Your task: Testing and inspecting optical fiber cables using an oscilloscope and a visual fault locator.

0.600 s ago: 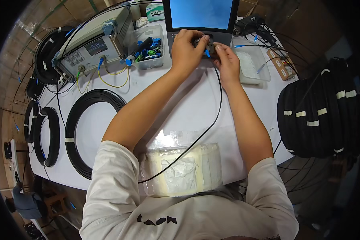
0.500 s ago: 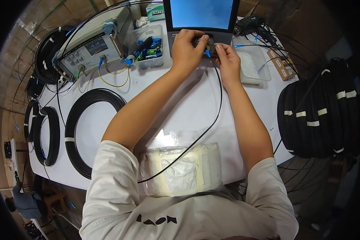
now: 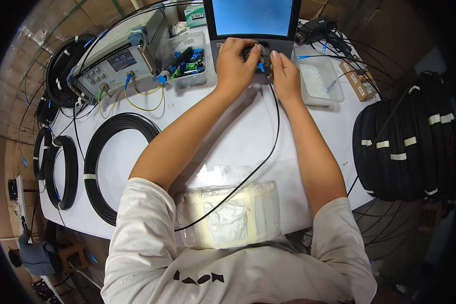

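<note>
Blue connector [image 3: 261,66] pinched between both hands: left hand [image 3: 234,65] and right hand [image 3: 283,76], below monitor [image 3: 252,17].

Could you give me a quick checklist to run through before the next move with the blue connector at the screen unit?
1. Blue connector pinched between both hands: ok.
2. Left hand and right hand both resting at the screen unit: ok.
3. Black cable runs free across the white table, no snag visible: ok.
4. Connector tip clean: cannot tell.
5. Connector fully seated in its port: cannot tell; fingers hide it.
</note>
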`<state>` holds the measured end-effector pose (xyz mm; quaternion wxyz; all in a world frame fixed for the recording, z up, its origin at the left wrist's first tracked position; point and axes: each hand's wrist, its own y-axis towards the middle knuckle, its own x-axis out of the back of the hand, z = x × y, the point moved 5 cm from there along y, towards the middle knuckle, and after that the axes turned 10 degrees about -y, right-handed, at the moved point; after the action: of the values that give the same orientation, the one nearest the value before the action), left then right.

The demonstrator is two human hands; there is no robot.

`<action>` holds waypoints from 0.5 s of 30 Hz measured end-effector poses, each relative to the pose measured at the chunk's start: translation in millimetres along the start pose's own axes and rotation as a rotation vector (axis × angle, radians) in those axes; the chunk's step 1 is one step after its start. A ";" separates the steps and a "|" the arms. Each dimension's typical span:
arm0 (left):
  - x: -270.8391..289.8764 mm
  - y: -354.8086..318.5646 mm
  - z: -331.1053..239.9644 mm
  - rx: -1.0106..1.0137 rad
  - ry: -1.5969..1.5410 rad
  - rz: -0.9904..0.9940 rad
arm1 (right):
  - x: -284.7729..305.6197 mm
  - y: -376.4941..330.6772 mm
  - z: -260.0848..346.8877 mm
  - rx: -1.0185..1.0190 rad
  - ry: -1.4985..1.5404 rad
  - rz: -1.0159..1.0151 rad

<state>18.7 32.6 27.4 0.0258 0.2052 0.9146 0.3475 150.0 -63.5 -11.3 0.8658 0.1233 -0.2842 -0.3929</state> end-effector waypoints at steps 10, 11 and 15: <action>0.8 -0.8 -0.7 0.033 0.007 0.013 | 3.0 3.2 3.7 -0.052 0.077 0.084; 1.3 -0.9 -0.5 0.045 0.006 0.016 | 2.7 2.6 4.7 -0.085 0.070 0.092; 3.0 0.2 0.0 -0.038 0.064 0.008 | 0.9 2.3 2.3 -0.123 0.097 0.044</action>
<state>16.0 34.0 27.9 -0.0008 0.1974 0.9073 0.3713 150.5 -62.7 -8.1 0.8929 0.0825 -0.2202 -0.3841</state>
